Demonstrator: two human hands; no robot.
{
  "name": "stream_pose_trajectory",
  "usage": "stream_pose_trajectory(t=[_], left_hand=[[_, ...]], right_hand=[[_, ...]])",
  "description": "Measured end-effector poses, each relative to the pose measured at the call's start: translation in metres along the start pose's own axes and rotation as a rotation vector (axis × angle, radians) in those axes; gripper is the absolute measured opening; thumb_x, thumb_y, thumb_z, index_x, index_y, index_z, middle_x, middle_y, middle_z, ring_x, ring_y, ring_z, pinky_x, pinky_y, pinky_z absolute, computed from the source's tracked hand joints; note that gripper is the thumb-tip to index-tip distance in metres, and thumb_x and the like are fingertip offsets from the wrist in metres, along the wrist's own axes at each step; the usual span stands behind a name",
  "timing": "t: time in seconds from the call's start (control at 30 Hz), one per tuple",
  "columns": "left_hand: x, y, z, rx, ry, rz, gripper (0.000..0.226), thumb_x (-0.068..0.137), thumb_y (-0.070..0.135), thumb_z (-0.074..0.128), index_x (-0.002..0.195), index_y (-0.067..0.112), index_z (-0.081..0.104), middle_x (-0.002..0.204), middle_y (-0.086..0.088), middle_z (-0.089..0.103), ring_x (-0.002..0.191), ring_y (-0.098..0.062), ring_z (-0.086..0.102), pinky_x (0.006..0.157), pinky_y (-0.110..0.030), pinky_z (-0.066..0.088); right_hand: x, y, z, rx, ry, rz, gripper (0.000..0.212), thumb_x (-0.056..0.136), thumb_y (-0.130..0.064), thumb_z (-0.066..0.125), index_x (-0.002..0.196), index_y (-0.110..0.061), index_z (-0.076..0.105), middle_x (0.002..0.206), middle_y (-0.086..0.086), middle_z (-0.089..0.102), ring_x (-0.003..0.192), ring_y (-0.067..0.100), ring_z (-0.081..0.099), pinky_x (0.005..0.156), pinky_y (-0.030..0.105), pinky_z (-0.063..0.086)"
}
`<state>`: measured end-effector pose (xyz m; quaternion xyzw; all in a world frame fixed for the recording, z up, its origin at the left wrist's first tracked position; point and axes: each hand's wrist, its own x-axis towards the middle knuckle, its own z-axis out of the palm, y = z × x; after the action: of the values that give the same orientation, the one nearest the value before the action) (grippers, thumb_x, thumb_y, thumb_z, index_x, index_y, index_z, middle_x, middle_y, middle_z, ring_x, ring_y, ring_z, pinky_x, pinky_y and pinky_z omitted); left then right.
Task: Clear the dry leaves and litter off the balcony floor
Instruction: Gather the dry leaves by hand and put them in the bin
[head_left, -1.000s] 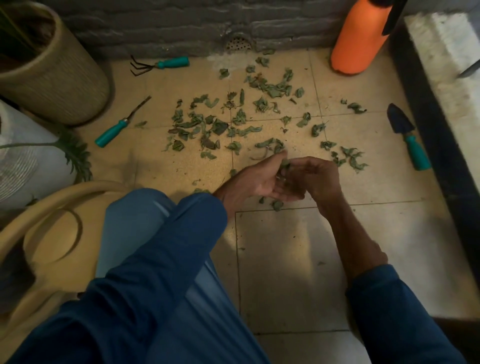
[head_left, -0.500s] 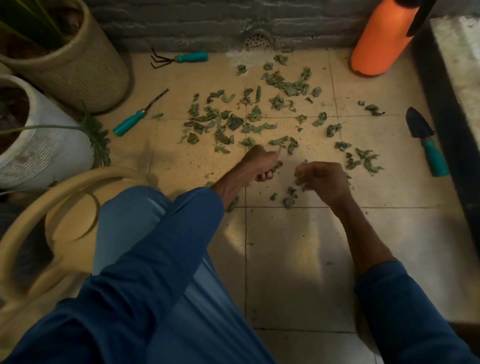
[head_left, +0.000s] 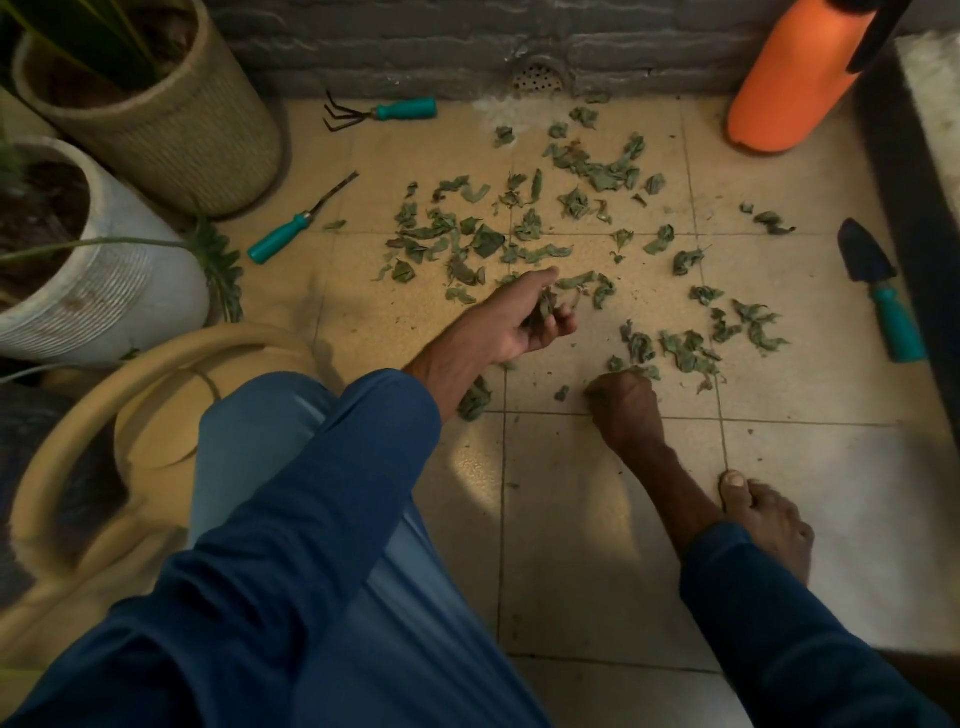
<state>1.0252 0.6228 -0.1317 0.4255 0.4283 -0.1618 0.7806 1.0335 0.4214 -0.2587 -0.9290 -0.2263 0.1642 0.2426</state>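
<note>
Several dry green leaves (head_left: 519, 228) lie scattered over the beige tiled balcony floor (head_left: 597, 519), thickest in the middle and towards the back wall. My left hand (head_left: 514, 322) hovers palm up above the floor, its fingers curled round a small bunch of leaves (head_left: 543, 312). My right hand (head_left: 623, 402) is down on the floor to the right and nearer me, knuckles up, fingers closed on leaves at the near edge of a cluster (head_left: 685, 351).
A woven planter (head_left: 171, 124) and a white ribbed pot (head_left: 104, 291) stand at left, a tan basket (head_left: 67, 467) beside my knee. On the floor lie a hand rake (head_left: 379, 111), a teal-handled weeder (head_left: 296, 223) and a trowel (head_left: 883, 291). An orange sprayer (head_left: 795, 78) stands back right. My bare foot (head_left: 763, 519) rests near right.
My hands, which were together over the leaves, have parted. The left hand rose and turned palm up with leaves in it; the right dropped to the floor by the right-hand cluster.
</note>
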Motion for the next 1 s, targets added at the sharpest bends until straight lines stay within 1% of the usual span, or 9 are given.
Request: stream_pose_trajectory(t=[0.1, 0.17, 0.3, 0.4, 0.57, 0.67, 0.8, 0.9, 1.0], left_hand=[[-0.002, 0.002, -0.003, -0.007, -0.002, 0.032, 0.02, 0.105, 0.027, 0.057, 0.101, 0.007, 0.055, 0.065, -0.006, 0.068, 0.049, -0.008, 0.058, 0.035, -0.01, 0.035], [-0.001, 0.005, -0.003, 0.03, 0.006, 0.076, 0.012, 0.104, 0.023, 0.057, 0.105, 0.01, 0.056, 0.059, 0.002, 0.059, 0.043, -0.004, 0.045, 0.035, -0.011, 0.027], [0.001, 0.007, -0.004, 0.06, 0.034, 0.126, 0.03, 0.105, 0.025, 0.056, 0.077, 0.017, 0.049, 0.052, 0.008, 0.043, 0.038, -0.004, 0.032, 0.035, -0.017, 0.02], [0.003, 0.008, -0.009, 0.01, 0.038, 0.13, 0.039, 0.107, 0.026, 0.049, 0.069, 0.02, 0.045, 0.053, 0.007, 0.046, 0.038, -0.006, 0.034, 0.034, -0.018, 0.02], [0.004, 0.009, -0.018, -0.015, 0.128, 0.121, 0.036, 0.11, 0.028, 0.041, 0.076, 0.019, 0.048, 0.064, 0.003, 0.052, 0.042, -0.007, 0.038, 0.033, -0.017, 0.023], [0.003, 0.009, -0.019, -0.01, 0.202, 0.1, 0.037, 0.109, 0.031, 0.042, 0.076, 0.018, 0.052, 0.065, 0.003, 0.056, 0.046, -0.01, 0.04, 0.035, -0.017, 0.023], [0.006, 0.008, -0.02, 0.022, 0.27, 0.116, 0.04, 0.108, 0.035, 0.041, 0.077, 0.015, 0.055, 0.067, -0.002, 0.057, 0.049, -0.014, 0.043, 0.041, -0.018, 0.026], [0.005, 0.01, -0.019, 0.033, 0.252, 0.114, 0.042, 0.108, 0.039, 0.038, 0.081, 0.013, 0.055, 0.068, -0.003, 0.055, 0.05, -0.015, 0.044, 0.044, -0.02, 0.03], [-0.001, 0.014, -0.017, 0.028, 0.184, 0.099, 0.042, 0.109, 0.044, 0.037, 0.1, 0.008, 0.057, 0.068, -0.004, 0.053, 0.055, -0.015, 0.047, 0.049, -0.023, 0.039]], right_hand=[[0.004, -0.006, -0.006, 0.094, -0.006, -0.039, 0.01, 0.09, -0.004, 0.07, 0.097, -0.008, 0.077, 0.097, 0.005, 0.075, 0.078, 0.01, 0.067, 0.073, 0.017, 0.055], [0.008, -0.016, -0.01, 0.126, 0.001, -0.086, 0.008, 0.086, -0.003, 0.075, 0.093, -0.006, 0.078, 0.092, 0.004, 0.075, 0.072, 0.01, 0.064, 0.063, 0.006, 0.046], [0.01, -0.028, 0.0, 0.098, -0.004, -0.17, 0.008, 0.084, -0.002, 0.077, 0.091, -0.007, 0.077, 0.096, 0.008, 0.069, 0.078, 0.015, 0.058, 0.067, 0.022, 0.048], [0.003, -0.029, 0.02, -0.008, -0.024, -0.155, 0.008, 0.091, -0.003, 0.068, 0.096, -0.007, 0.073, 0.105, 0.01, 0.062, 0.084, 0.013, 0.054, 0.069, 0.016, 0.042], [-0.001, -0.035, 0.021, 0.048, -0.042, -0.094, 0.013, 0.089, -0.004, 0.071, 0.098, -0.01, 0.077, 0.1, 0.006, 0.075, 0.083, 0.013, 0.069, 0.08, 0.029, 0.06], [0.007, -0.048, 0.002, 0.256, 0.044, -0.034, 0.006, 0.085, -0.012, 0.079, 0.089, -0.015, 0.079, 0.088, -0.001, 0.077, 0.07, 0.002, 0.068, 0.073, 0.027, 0.062], [0.024, -0.088, -0.042, 0.624, 0.08, 0.111, 0.013, 0.078, -0.016, 0.087, 0.089, -0.016, 0.079, 0.082, -0.003, 0.078, 0.073, 0.01, 0.075, 0.07, 0.025, 0.062], [0.032, -0.117, -0.069, 0.779, 0.125, 0.031, 0.02, 0.074, -0.013, 0.089, 0.091, -0.008, 0.078, 0.081, 0.003, 0.078, 0.073, 0.017, 0.075, 0.067, 0.025, 0.061], [0.039, -0.136, -0.075, 0.665, 0.135, -0.081, 0.015, 0.075, -0.01, 0.087, 0.088, -0.009, 0.079, 0.076, -0.004, 0.075, 0.062, 0.0, 0.069, 0.058, 0.012, 0.053]])
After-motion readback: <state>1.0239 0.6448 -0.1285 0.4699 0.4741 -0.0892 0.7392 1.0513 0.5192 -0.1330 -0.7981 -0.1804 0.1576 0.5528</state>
